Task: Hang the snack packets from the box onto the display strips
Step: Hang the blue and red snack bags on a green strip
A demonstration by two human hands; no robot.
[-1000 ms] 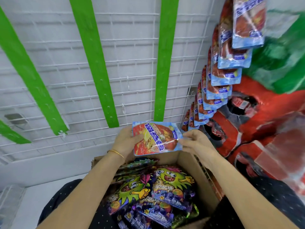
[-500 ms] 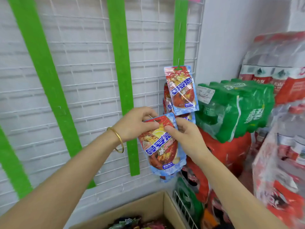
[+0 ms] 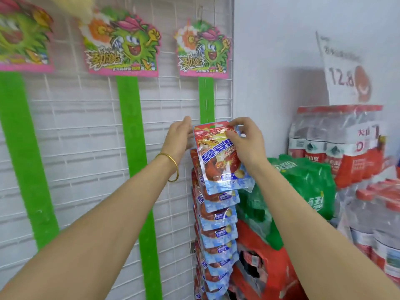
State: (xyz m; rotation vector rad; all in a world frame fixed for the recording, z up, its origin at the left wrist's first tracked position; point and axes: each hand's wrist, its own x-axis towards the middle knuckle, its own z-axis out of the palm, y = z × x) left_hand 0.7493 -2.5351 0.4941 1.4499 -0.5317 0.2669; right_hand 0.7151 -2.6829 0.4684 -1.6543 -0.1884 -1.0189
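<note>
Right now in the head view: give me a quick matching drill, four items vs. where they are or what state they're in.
Items:
1. left hand
2. right hand
3. middle green strip
4. green bottle pack

Places/states:
A. bare, nothing hung on it
B. gripping the top packet's upper right
C. right of the hung packets, below the water packs
D. at the packet's upper left edge, bangle on its wrist

Pairs: 1-D, 2-B, 3-A, 4-C
</note>
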